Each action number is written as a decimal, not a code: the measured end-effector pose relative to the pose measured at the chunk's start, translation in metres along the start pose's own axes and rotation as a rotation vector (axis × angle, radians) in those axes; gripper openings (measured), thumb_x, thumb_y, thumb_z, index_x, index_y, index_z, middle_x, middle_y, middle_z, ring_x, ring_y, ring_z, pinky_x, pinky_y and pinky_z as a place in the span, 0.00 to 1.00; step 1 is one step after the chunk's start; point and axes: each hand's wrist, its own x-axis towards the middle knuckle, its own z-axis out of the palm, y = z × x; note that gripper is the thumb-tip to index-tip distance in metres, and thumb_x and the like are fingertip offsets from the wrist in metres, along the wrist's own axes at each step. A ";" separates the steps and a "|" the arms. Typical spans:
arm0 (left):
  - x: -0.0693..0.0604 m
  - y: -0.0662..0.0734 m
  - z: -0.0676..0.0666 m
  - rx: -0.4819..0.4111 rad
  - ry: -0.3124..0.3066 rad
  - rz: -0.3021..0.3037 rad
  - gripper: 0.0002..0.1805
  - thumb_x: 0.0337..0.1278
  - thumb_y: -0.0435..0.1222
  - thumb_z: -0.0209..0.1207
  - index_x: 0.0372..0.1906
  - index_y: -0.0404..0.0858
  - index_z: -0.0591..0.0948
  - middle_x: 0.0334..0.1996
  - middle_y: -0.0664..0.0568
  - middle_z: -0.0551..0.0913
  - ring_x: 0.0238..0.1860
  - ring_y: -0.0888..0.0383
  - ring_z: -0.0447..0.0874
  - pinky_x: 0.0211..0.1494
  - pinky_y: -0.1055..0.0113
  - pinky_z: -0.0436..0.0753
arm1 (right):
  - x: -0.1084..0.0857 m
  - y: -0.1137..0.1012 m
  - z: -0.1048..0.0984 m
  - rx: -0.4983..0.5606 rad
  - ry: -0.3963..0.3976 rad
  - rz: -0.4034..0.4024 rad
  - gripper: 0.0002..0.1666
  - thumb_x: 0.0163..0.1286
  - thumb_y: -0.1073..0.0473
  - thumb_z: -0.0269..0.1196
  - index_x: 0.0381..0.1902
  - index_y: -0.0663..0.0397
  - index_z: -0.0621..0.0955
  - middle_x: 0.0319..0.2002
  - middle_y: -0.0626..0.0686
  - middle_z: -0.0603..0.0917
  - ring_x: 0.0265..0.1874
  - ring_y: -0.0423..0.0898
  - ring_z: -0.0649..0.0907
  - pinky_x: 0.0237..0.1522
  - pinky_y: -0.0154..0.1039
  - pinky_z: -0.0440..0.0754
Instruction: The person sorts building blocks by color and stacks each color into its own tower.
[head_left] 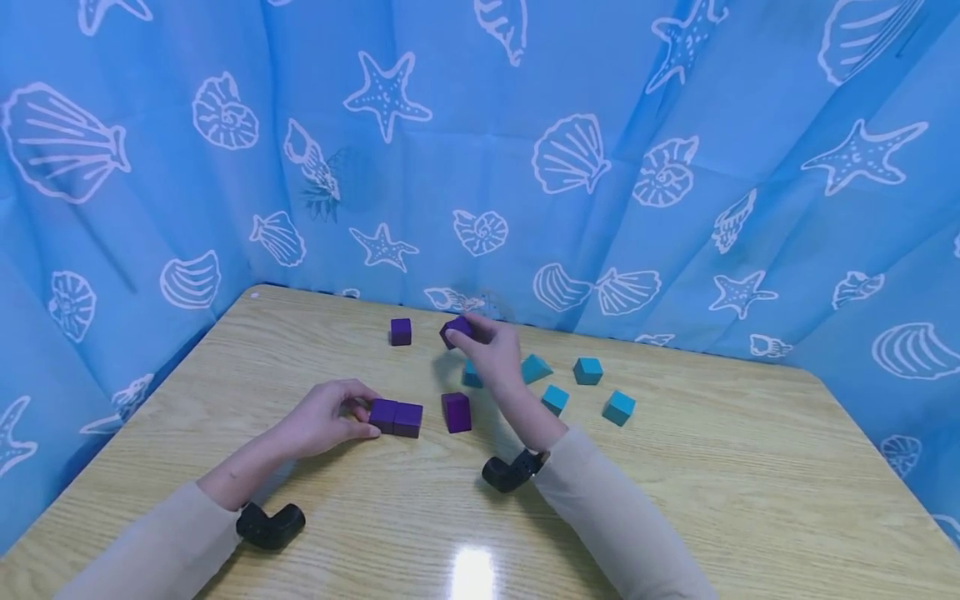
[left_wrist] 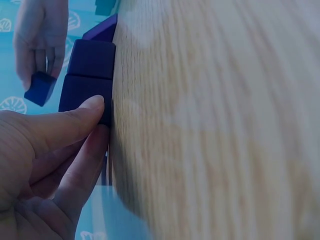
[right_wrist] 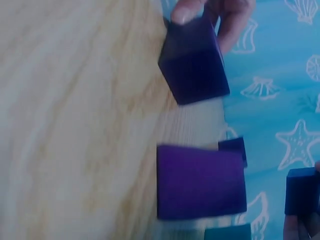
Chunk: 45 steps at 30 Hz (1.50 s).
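Note:
Two purple cubes stand side by side on the table; my left hand (head_left: 326,417) pinches the left one (head_left: 383,416) between thumb and fingers, and the other (head_left: 408,420) touches it. In the left wrist view, the thumb of my left hand (left_wrist: 55,165) lies on the nearer cube (left_wrist: 82,95). Above the table toward the back, my right hand (head_left: 498,354) holds another purple cube (head_left: 456,331), tilted. A purple block (head_left: 456,412) stands apart, right of the pair; in the right wrist view this block (right_wrist: 201,182) is close. My right hand (right_wrist: 302,225) shows partly there.
At the back, a purple cube (head_left: 401,332) stands alone. Several teal blocks lie right of centre, among them a wedge-shaped one (head_left: 536,368) and a cube (head_left: 618,407); one (head_left: 472,373) is partly behind my right hand. A blue patterned curtain (head_left: 480,167) hangs behind the wooden table (head_left: 750,467).

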 end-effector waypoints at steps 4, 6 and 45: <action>0.002 0.000 0.001 -0.001 0.002 0.018 0.21 0.48 0.32 0.70 0.50 0.30 0.81 0.37 0.49 0.83 0.37 0.59 0.80 0.43 0.62 0.78 | -0.008 -0.005 0.004 -0.012 -0.067 -0.023 0.25 0.62 0.57 0.68 0.58 0.53 0.80 0.52 0.57 0.84 0.51 0.50 0.82 0.50 0.40 0.82; 0.004 0.000 0.001 0.000 0.010 0.025 0.21 0.48 0.32 0.70 0.49 0.30 0.81 0.37 0.49 0.83 0.36 0.59 0.80 0.43 0.63 0.78 | -0.012 -0.007 0.006 -0.012 -0.098 -0.035 0.25 0.62 0.57 0.68 0.58 0.53 0.80 0.52 0.57 0.84 0.51 0.50 0.83 0.50 0.39 0.82; 0.003 -0.008 0.000 -0.044 0.001 0.033 0.16 0.47 0.31 0.69 0.43 0.34 0.82 0.33 0.53 0.81 0.38 0.58 0.79 0.44 0.65 0.76 | -0.039 -0.007 0.035 -0.142 -0.693 -0.164 0.25 0.64 0.61 0.66 0.59 0.60 0.78 0.52 0.61 0.83 0.49 0.48 0.84 0.48 0.33 0.81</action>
